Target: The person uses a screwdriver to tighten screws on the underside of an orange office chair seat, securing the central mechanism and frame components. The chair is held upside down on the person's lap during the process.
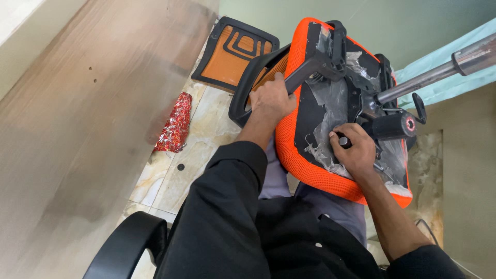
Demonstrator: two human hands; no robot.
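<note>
An upturned office chair seat point(294, 155) with orange mesh edging rests against my lap, its black underside facing me under torn clear plastic wrap point(333, 103). My left hand point(271, 98) grips the black armrest bracket point(305, 70) at the seat's left edge. My right hand point(354, 150) is closed around a small black tool handle pressed on the seat's underside. The black seat mechanism point(390, 124) and its metal gas-lift rod point(429, 77) stick out to the right.
An orange-and-black chair backrest point(232, 51) lies on the tiled floor beyond the seat. A red patterned wrapper point(174, 126) lies beside a wooden panel point(88, 129) on the left. A black curved armrest point(126, 245) is at the bottom left.
</note>
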